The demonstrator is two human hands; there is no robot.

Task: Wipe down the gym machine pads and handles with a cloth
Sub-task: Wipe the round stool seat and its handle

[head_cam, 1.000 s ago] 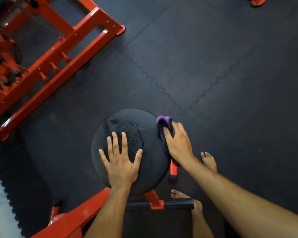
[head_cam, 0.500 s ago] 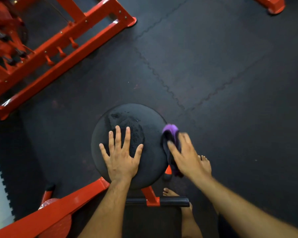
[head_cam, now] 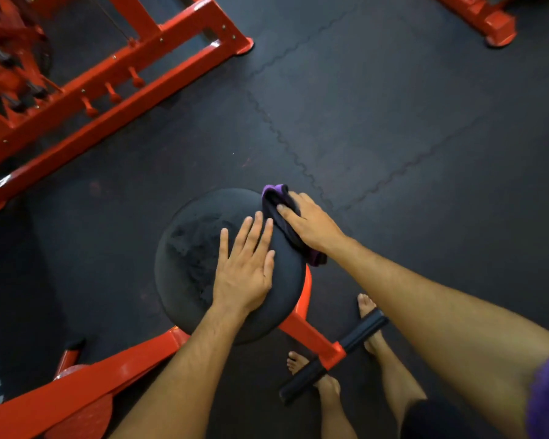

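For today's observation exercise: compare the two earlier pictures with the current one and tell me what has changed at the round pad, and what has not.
The right hand has carried the cloth from the round pad's right side up onto its far right edge, pressing it there. The handle bar now appears angled rather than level, perhaps from camera movement. The left hand stays flat on the pad; the cloth stays under the right hand.

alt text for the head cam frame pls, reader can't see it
Seen from above, the right hand presses a purple cloth against the far right edge of a round black seat pad while the left hand lies flat on top. Red machine frames stand on black floor mats.
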